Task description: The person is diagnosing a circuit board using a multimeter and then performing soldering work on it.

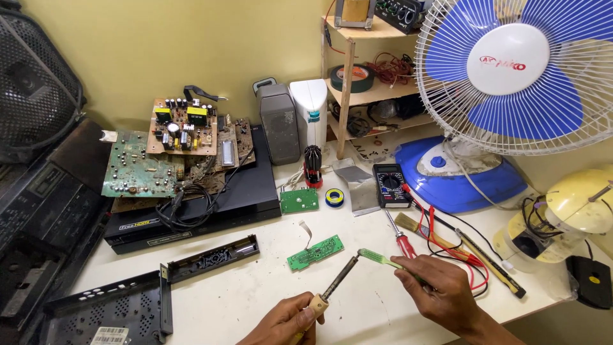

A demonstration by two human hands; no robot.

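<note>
Soldering iron, wooden-handled, lay gripped in the left hand, fingers curled round the handle, tip raised over the white workbench. Green toothbrush sat pinched in the right hand, its head just beside the iron's tip. Small green circuit board lay on the bench near both tools. Digital multimeter, red-handled screwdriver, blue desk fan and black set-top box stood farther back.

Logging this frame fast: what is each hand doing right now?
Left hand: closed around the soldering iron by its handle.
Right hand: closed on a green toothbrush, its head near the iron's tip.
</note>
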